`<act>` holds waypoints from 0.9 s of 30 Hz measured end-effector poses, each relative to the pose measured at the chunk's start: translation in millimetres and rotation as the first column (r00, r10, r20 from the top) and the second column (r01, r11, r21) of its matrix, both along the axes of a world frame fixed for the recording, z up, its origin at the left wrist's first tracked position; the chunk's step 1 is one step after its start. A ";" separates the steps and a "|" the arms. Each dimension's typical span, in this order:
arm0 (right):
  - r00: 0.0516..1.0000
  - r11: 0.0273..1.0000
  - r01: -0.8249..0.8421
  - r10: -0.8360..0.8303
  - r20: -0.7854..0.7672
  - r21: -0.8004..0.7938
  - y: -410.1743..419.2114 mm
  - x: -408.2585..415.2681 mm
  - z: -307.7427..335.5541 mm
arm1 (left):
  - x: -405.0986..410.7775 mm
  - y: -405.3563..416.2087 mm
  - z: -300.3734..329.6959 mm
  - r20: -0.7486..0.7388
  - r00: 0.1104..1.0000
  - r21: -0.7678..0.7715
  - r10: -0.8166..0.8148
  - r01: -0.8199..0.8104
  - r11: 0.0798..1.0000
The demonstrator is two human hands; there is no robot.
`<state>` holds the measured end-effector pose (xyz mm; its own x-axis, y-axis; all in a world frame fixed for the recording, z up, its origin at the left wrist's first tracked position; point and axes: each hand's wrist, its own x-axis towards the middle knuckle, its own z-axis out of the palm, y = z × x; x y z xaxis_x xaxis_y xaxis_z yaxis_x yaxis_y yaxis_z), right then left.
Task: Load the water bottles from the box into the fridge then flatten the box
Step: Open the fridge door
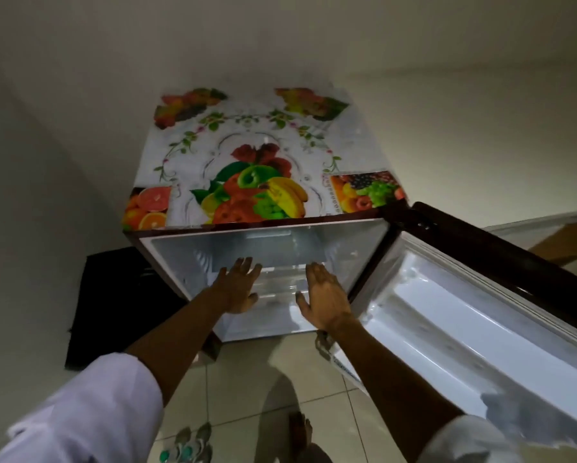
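The fridge (166, 259) stands in a corner with its door (474, 312) swung open to the right, showing a white, lit inside. A fruit-printed cover (257, 168) lies on its top. My left hand (237, 287) and my right hand (325, 300) both reach into the fridge opening, fingers spread, with nothing in either. At the bottom edge, the tops of water bottles (188, 444) with teal caps show by my feet. The box is not in sight.
A black object (113, 305) sits against the wall to the left of the fridge. The floor is pale tile (247, 379). A cardboard-coloured shape (561, 243) shows at the far right behind the door. My bare foot (302, 431) stands near the bottles.
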<state>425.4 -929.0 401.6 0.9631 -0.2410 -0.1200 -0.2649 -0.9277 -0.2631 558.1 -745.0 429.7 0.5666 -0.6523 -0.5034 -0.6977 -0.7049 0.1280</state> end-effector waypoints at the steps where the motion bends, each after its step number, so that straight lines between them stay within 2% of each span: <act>1: 1.000 1.000 -0.011 0.011 0.004 0.001 -4.9 10.1 -4.1 | 7.9 -0.6 -5.3 0.014 1.000 0.008 0.007 -0.007 1.000; 8: 1.000 0.997 -0.015 0.017 -0.025 0.078 -27.0 67.0 -66.9 | 35.1 -11.5 -78.3 -0.044 0.988 -0.060 0.147 -0.149 0.987; 13: 0.989 0.974 0.129 -0.141 0.052 0.184 -44.1 127.0 -158.8 | 83.4 -35.3 -168.4 -0.009 0.980 -0.195 0.199 -0.196 0.961; 15: 0.978 0.969 0.144 -0.170 0.119 0.201 -54.3 157.8 -197.1 | 112.3 -46.7 -205.2 0.050 0.976 -0.254 0.212 -0.192 0.948; 21: 0.953 0.990 0.117 -0.133 0.272 0.075 -81.1 236.9 -285.4 | 186.1 -85.5 -294.7 0.183 0.956 -0.328 0.231 -0.163 0.931; 27: 0.970 0.994 0.091 -0.075 0.232 -0.060 -89.5 272.6 -344.4 | 208.7 -90.0 -361.6 0.277 0.934 -0.283 0.228 -0.148 0.948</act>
